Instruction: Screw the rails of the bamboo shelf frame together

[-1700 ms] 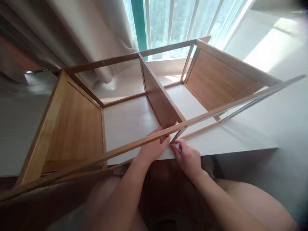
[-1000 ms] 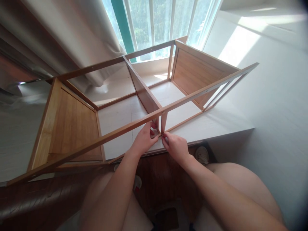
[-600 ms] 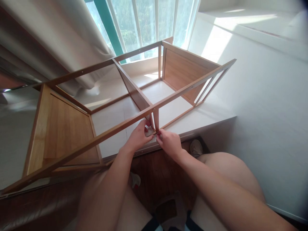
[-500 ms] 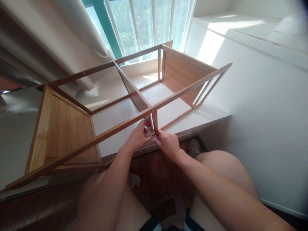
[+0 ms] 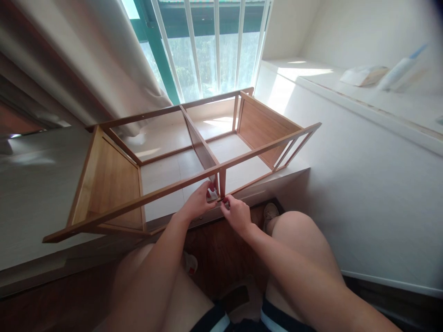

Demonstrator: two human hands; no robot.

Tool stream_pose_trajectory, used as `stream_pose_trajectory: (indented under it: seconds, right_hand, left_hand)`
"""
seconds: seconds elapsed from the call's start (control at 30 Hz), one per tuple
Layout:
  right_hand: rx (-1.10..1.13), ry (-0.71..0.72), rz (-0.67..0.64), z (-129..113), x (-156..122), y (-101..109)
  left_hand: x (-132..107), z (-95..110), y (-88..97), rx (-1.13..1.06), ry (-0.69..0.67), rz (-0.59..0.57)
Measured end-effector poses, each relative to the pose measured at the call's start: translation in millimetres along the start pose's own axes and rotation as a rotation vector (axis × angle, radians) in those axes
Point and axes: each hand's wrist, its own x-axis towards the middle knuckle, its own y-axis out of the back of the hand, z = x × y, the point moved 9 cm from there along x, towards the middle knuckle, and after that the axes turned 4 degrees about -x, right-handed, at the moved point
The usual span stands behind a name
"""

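A brown wooden shelf frame (image 5: pixel 169 188) lies on its side on the pale ledge. Its middle shelf board (image 5: pixel 200 138) meets the near lower rail at a corner, where both my hands are. My left hand (image 5: pixel 198 203) grips the frame at this corner, fingers curled by the board and thumb reaching along the rail. On the other side of the short upright (image 5: pixel 222 182), my right hand (image 5: pixel 238 214) is closed in a pinch against the joint. Whatever is between its fingertips is too small and hidden to make out.
A barred window (image 5: pixel 218 60) is behind the frame, with a beige curtain (image 5: pixel 114 69) at left. To the right rises a white wall block (image 5: pixel 346 170) with a white tube (image 5: pixel 396 74) on top. My knees flank the dark wooden floor (image 5: pixel 221 249).
My view has tilted up and back, so the frame looks smaller and more of the right-hand ledge shows. Both hands stay at the same corner.
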Motion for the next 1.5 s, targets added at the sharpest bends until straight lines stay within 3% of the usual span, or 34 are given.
stream_pose_trajectory:
  seconds: [0.2,0.47,0.8,0.93,1.13,1.27,1.5]
  right_hand:
    - [0.183,-0.110,0.063,8.2,-9.8,-9.9]
    - [0.345,-0.110,0.089,10.6,-9.7,-16.7]
    - [0.653,-0.103,-0.001,11.1,-2.5,-35.0]
    - [0.561,-0.090,-0.011,13.1,-5.9,-33.0]
    - [0.180,-0.018,0.015,7.5,-9.3,-21.2]
    - [0.130,-0.005,0.029,5.4,-6.9,-21.1]
    - [0.699,-0.093,-0.051,13.1,2.8,-53.3]
  left_hand:
    - [1.0,-3.0,0.9,0.019,-0.009,-0.002]
    - [0.4,-1.4,2.3,0.008,-0.068,0.023]
    - [0.3,-5.2,0.8,-0.012,-0.032,0.001]
    - [0.6,-3.7,1.7,0.001,-0.034,0.021]
    - [1.7,-7.4,0.1,0.078,-0.027,0.023]
    - [1.7,-4.8,-0.5,0.079,-0.061,0.012]
    - [1.1,-2.9,-0.2,0.086,-0.054,-0.003]
